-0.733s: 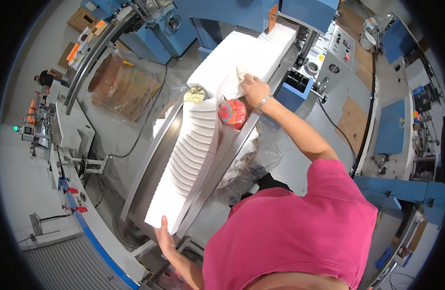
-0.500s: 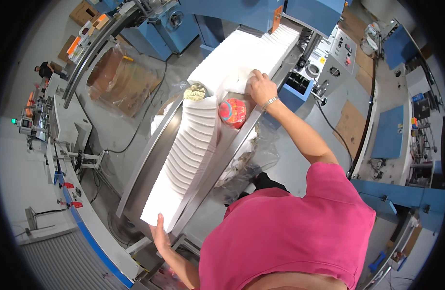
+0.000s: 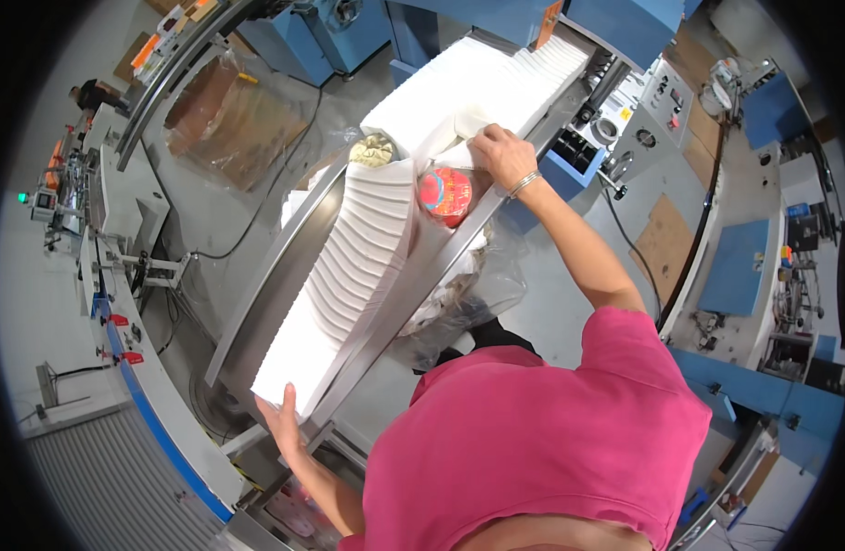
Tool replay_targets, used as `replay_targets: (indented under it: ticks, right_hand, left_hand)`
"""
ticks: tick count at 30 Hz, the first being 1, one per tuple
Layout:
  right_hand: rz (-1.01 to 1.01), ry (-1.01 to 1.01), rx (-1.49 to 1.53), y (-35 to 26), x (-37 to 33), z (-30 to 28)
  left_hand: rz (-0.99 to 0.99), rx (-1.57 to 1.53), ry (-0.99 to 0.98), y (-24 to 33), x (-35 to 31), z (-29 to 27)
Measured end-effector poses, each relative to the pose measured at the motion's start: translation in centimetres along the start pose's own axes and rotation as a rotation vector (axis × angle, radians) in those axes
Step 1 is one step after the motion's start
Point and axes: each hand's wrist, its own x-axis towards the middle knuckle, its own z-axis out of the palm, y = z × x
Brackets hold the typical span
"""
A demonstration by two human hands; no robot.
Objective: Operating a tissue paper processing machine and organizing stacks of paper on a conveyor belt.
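A long fanned row of white folded sheets [image 3: 326,294] lies in a sloping metal trough [image 3: 262,317]. My left hand [image 3: 283,421] grips the row's near end, thumb on top and fingers underneath, mostly hidden. Farther up, my right hand [image 3: 505,158] is closed at the edge of a loose, curled white sheet [image 3: 468,121], beside a second white stack [image 3: 441,92]. Just below that hand sits a round red-and-blue wrapped bundle [image 3: 446,195] against the trough's right wall. A crumpled pale yellow bundle [image 3: 372,150] rests at the far end of the fanned row.
Blue machine housings [image 3: 615,28] stand at the far end, with a control panel [image 3: 657,101] to their right. A plastic-covered brown carton [image 3: 230,119] is on the floor at left, near a black cable [image 3: 257,230]. Clear plastic bags [image 3: 478,298] hang beside the trough.
The view has shifted slightly. By my right hand, the loose sheet now curls up higher, and the red bundle looks turned. My left hand stays at the near end of the row.
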Motion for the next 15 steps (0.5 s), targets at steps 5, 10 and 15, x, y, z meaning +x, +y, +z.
replay_targets:
  ticks: [5, 10, 15]
  right_hand:
    - [0.071, 0.048, 0.0, 0.2, -0.3, -0.1]
    - [0.221, 0.098, 0.086, 0.3, -0.9, -0.1]
    - [0.337, 0.08, 0.041, -0.1, -1.7, 0.4]
  left_hand:
    - [-0.015, 0.005, 0.013, 0.5, -0.3, 0.3]
    - [-0.042, -0.012, 0.013, 0.7, -0.4, 0.3]
    - [-0.041, -0.042, 0.003, 0.9, -0.4, 0.6]
